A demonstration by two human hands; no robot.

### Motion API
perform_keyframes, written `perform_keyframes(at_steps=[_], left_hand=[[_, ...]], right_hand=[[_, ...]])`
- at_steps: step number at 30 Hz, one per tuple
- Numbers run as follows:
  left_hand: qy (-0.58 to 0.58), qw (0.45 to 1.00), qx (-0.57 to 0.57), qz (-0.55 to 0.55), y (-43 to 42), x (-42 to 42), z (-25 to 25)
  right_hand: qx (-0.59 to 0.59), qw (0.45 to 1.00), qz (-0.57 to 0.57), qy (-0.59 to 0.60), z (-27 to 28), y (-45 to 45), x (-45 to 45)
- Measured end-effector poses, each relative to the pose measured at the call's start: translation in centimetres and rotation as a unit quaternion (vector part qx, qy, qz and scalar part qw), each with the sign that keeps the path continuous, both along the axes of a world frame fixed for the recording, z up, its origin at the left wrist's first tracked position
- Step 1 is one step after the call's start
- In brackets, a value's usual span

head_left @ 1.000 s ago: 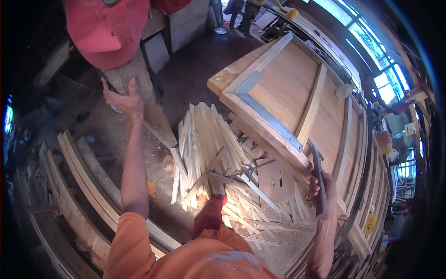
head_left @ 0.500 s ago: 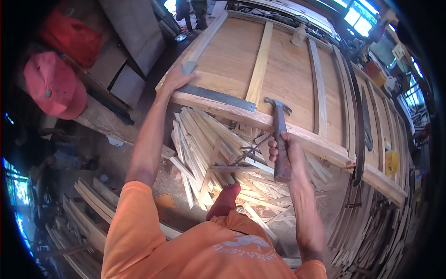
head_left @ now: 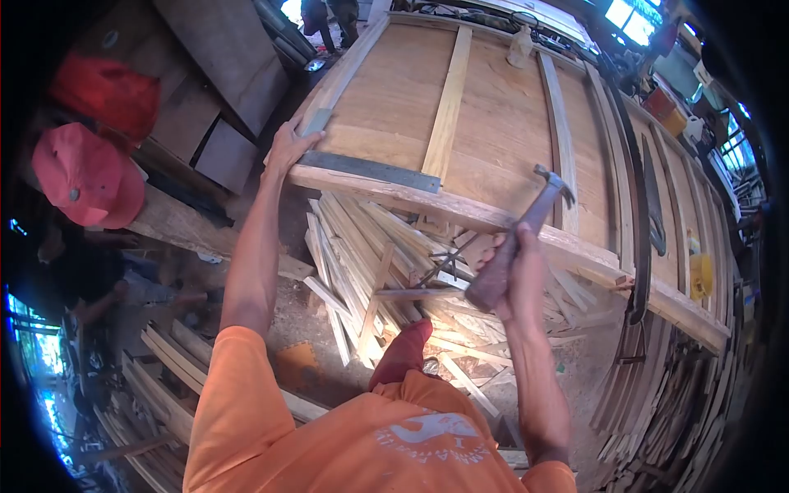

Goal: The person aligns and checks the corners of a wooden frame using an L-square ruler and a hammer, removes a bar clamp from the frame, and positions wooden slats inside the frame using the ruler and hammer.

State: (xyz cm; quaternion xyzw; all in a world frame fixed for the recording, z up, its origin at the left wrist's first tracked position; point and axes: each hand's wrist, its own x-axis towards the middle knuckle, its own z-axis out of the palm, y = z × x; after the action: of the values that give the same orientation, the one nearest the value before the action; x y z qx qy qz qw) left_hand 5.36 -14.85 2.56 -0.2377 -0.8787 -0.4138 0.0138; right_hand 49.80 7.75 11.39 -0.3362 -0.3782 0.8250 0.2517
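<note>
My right hand [head_left: 526,271] is closed around the handle of a claw hammer [head_left: 536,204], whose head is raised above the front rail and tilted to the right. At the near left corner of the wooden frame panel [head_left: 394,90], my left hand [head_left: 289,149] holds a grey metal carpenter's square [head_left: 378,170]. One arm of the square lies along the front rail [head_left: 485,215], the other along the left side rail. The left thumb shows over the corner, while some fingers are hidden. A pale slat [head_left: 448,107] crosses the panel beyond the square's end.
Loose wooden strips [head_left: 362,255] lie piled below the panel. A handsaw [head_left: 652,201] and a yellow object [head_left: 700,275] rest to the right. A clear bottle [head_left: 519,48] stands at the far edge. A pink cap [head_left: 86,177] is at left, and another person [head_left: 90,267] is lower left.
The hammer has swung from nearly upright to a slant, its head moving right and its handle end left. My left hand stays at the corner with the square.
</note>
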Motion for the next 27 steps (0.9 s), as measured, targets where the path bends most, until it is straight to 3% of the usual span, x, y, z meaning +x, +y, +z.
perform_keyframes(at_steps=[3, 7, 11, 14, 15, 19, 24, 26, 27], left_hand=[[0.029, 0.999, -0.017, 0.005, 0.2, -0.6, 0.2], [0.002, 0.999, -0.047, -0.004, 0.0, 0.4, 0.6], [0.002, 0.999, -0.029, -0.019, 0.0, 0.2, 0.5], [0.047, 0.999, -0.018, -0.008, -0.2, 0.5, 0.0], [0.044, 0.999, -0.013, -0.003, -0.4, 0.4, -0.2], [0.038, 0.999, -0.019, -0.012, -0.2, -0.4, -0.3], [0.023, 0.999, -0.024, -0.023, -0.3, 0.8, 0.8], [0.031, 0.999, -0.021, -0.017, 0.1, 0.7, 0.8], [0.035, 0.999, -0.019, -0.02, 0.5, 0.2, 0.7]], right_hand=[[-0.049, 0.976, 0.196, -0.084, 1.2, -3.0, -1.2], [-0.128, 0.972, 0.19, -0.055, 1.0, -1.0, -0.8], [-0.11, 0.988, 0.105, 0.021, 1.7, 0.6, 0.8], [-0.033, 0.997, 0.055, -0.04, 1.3, -1.5, -1.8], [-0.033, 0.974, 0.19, -0.12, 2.8, -2.1, -2.1], [-0.17, 0.962, 0.207, -0.063, 1.6, 0.5, -0.9], [-0.086, 0.993, 0.082, 0.013, 1.1, 1.3, 0.1], [-0.051, 0.989, 0.111, -0.084, 0.8, -1.2, -1.4], [-0.057, 0.965, 0.228, -0.112, 3.1, -2.4, -1.7]])
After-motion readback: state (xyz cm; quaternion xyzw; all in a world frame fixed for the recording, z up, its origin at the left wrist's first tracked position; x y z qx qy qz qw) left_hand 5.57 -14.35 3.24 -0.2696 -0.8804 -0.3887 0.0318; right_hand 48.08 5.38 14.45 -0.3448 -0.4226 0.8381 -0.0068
